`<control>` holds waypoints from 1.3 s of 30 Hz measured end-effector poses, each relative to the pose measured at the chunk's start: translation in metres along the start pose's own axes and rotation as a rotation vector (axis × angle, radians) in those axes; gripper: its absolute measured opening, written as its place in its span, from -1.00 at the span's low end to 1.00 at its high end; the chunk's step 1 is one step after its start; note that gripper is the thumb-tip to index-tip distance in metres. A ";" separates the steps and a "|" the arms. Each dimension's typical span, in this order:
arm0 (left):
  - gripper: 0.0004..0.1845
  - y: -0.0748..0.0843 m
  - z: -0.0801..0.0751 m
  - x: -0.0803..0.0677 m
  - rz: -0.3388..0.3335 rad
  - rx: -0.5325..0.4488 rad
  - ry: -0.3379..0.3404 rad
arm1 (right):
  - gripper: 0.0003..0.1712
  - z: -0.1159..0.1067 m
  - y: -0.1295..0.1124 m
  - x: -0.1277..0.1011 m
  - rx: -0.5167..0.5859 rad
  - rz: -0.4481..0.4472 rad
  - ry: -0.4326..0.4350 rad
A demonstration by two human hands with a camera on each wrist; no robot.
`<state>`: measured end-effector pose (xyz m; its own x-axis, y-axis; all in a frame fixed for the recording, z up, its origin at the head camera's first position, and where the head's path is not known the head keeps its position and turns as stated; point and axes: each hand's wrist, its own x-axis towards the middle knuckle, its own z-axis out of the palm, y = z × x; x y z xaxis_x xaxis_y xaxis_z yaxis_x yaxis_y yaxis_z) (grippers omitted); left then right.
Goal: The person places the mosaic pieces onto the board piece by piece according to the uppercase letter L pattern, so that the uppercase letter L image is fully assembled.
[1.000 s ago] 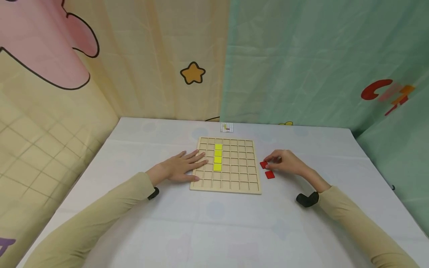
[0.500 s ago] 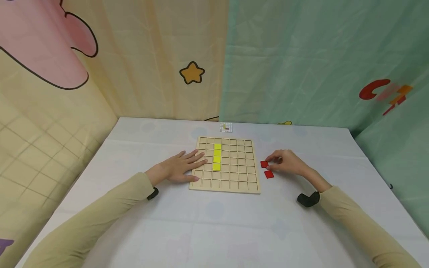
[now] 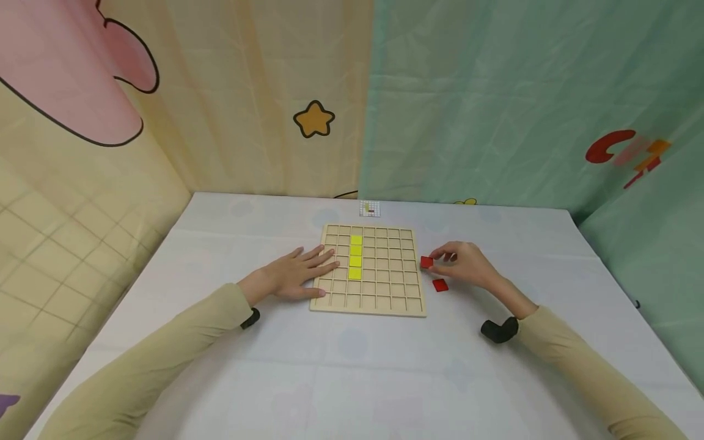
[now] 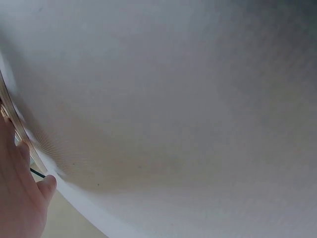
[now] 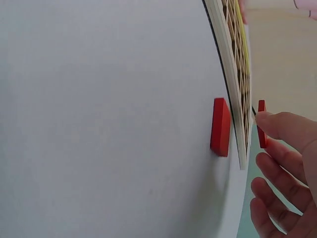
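A wooden grid board (image 3: 385,293) lies flat on the white table, with several yellow tiles (image 3: 355,256) filling one column. My left hand (image 3: 299,274) rests flat with straight fingers on the board's left edge (image 4: 17,129). My right hand (image 3: 459,263) pinches a red tile (image 3: 426,262) just off the board's right edge, lifted off the table; in the right wrist view this red tile (image 5: 261,130) sits at my fingertip beside the board (image 5: 233,74). A second red tile (image 3: 440,285) lies on the table below it, and the same tile (image 5: 220,127) shows in the right wrist view.
A small printed pattern card (image 3: 370,208) lies beyond the board near the back wall. Curtains, cream on the left and green on the right, close in the table (image 3: 352,366). Black wrist straps (image 3: 497,330) sit on both forearms.
My right hand has picked one red tile off the table and moved it left and up toward the board's right edge. The left hand has stayed put.
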<state>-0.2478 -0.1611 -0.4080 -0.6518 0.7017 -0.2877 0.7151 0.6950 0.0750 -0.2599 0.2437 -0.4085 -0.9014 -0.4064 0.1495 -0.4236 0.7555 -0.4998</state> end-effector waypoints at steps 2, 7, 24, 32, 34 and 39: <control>-0.22 -0.001 0.000 0.000 0.001 -0.002 0.005 | -0.69 0.002 -0.006 0.002 0.010 0.002 0.010; -0.22 -0.003 0.003 0.001 0.004 -0.007 0.013 | -0.69 0.010 -0.022 0.007 0.029 -0.009 0.019; -0.22 0.000 0.002 0.001 0.000 -0.010 0.005 | -0.68 0.042 -0.068 0.033 0.078 -0.026 -0.012; -0.22 0.001 0.000 0.001 -0.008 -0.008 -0.001 | -0.69 0.054 -0.080 0.040 0.074 -0.045 -0.073; -0.22 0.000 0.000 0.001 -0.008 -0.009 0.000 | -0.68 0.055 -0.081 0.040 0.071 -0.049 -0.086; -0.22 -0.001 0.001 0.000 -0.008 -0.012 0.001 | -0.70 0.060 -0.083 0.041 0.052 -0.052 -0.107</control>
<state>-0.2479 -0.1616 -0.4091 -0.6581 0.6961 -0.2870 0.7064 0.7027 0.0845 -0.2562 0.1333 -0.4119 -0.8625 -0.4987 0.0860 -0.4615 0.7053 -0.5381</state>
